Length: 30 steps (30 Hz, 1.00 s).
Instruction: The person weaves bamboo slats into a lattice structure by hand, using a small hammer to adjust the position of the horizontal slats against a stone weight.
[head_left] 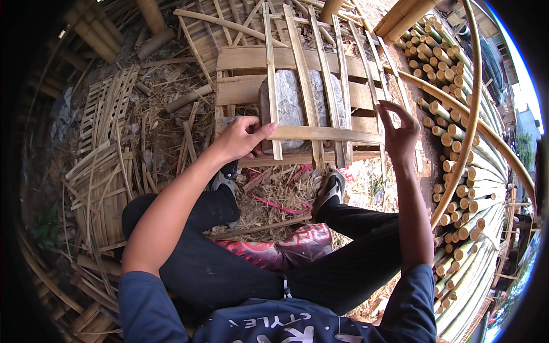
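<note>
My left hand [243,140] pinches the left end of a flat bamboo slat [326,134] lying crosswise. This slat rests over several lengthwise bamboo strips [306,86], spaced apart like a grid. My right hand [399,134] is beside the slat's right end, with thumb and forefinger curled together at the tips. Those fingertips meet next to one of the lengthwise strips; whether they grip it is too small to tell. Under the strips lie a grey stone block [287,94] and a low support of wide wooden boards [237,90].
Cut bamboo poles [457,148] are stacked at the right, behind a long bent bamboo pole [472,114]. A woven bamboo lattice [106,106] and loose strips [94,191] lie at the left. Shavings and pink ribbon [280,207] litter the ground between my feet.
</note>
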Tool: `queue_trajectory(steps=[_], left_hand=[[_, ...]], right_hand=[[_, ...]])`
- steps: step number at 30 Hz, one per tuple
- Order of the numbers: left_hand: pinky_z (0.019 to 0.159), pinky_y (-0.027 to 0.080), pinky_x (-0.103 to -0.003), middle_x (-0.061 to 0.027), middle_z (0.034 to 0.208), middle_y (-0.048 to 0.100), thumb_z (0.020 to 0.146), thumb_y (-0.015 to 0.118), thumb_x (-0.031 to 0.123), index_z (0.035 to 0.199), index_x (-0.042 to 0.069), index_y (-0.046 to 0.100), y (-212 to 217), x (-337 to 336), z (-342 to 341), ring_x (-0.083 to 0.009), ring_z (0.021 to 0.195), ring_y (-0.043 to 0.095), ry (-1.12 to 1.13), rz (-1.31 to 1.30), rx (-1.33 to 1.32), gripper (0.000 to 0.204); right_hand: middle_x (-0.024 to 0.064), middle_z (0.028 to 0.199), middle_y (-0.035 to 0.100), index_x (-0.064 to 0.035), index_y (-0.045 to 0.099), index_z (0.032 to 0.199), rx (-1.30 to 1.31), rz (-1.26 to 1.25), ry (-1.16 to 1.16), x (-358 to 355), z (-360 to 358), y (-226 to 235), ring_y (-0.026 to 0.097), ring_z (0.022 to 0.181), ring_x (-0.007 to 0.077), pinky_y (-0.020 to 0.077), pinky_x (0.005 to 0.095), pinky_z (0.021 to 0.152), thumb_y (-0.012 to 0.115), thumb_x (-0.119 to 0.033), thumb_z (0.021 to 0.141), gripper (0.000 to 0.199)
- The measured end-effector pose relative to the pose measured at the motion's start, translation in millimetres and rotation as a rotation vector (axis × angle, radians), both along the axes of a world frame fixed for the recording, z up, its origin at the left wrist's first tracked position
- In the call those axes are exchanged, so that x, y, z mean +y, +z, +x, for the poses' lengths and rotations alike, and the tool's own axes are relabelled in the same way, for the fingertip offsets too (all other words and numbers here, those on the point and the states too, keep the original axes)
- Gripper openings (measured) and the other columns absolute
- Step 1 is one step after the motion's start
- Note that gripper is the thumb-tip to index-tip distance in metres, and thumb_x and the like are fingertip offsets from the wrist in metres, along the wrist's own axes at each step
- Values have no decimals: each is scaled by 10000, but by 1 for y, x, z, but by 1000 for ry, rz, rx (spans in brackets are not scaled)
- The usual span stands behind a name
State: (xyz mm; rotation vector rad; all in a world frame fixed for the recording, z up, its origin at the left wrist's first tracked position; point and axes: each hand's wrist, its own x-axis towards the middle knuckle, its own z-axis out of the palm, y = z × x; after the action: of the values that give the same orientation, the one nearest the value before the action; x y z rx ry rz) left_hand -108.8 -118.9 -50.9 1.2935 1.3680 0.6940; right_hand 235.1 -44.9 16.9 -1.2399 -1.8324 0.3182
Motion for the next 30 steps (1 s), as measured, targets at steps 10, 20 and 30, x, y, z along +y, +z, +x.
queue_trajectory(steps=[10, 20, 30], left_hand=[[520, 570, -265, -54, 724, 639, 919, 629, 576, 884, 5, 581, -7, 1, -2, -132, 663, 697, -9, 14, 9, 574], [536, 520, -309, -89, 650, 669, 882, 633, 640, 790, 4, 600, -22, 1, -1, -151, 575, 673, 55, 68, -28, 643], [548, 517, -308, -86, 639, 663, 877, 623, 663, 798, 11, 598, -26, 2, -1, -152, 591, 682, 39, 86, -19, 657]], right_hand=[[88, 928, 747, -45, 749, 901, 68, -139, 339, -54, -125, -28, 711, 898, 243, 545, 348, 827, 780, -18, 783, 125], [76, 1110, 711, -39, 760, 919, 10, -195, 325, -53, -136, -47, 671, 956, 133, 524, 260, 742, 752, 22, 826, 112], [133, 1112, 704, -3, 739, 921, 93, -273, 382, -51, -141, -48, 672, 975, 124, 559, 257, 770, 700, 61, 852, 101]])
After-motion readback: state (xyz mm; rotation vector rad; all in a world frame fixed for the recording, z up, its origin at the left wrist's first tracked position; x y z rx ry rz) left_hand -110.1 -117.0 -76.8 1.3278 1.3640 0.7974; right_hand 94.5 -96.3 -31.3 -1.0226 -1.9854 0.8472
